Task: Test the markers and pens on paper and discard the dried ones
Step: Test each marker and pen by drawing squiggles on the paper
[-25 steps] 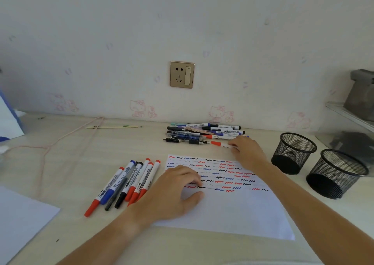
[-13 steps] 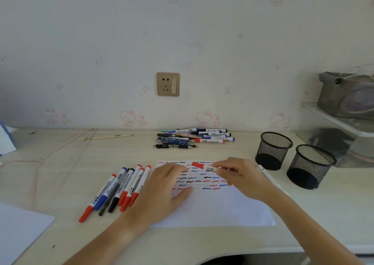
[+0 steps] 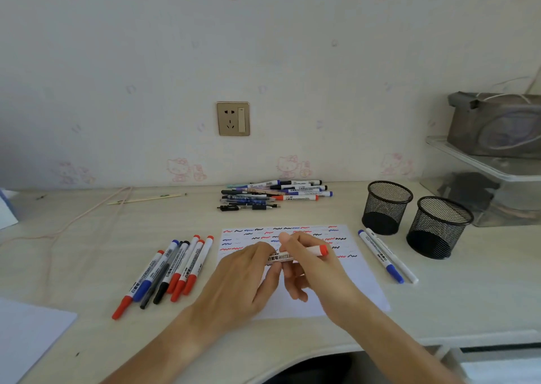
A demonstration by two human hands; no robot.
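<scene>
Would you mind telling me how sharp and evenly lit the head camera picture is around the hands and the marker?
Head view: soft, even light with faint shadows and no glare on the paper; both the left hand and right hand look slightly soft, yet the red marker lettering partly reads; wide-angle distortion bows the desk edge.

Soft, even daylight, fairly bright; faint shadows under the hands on the desk (image 3: 439,304). Wide-angle bending at the edges, slight softness throughout, no glare.
</scene>
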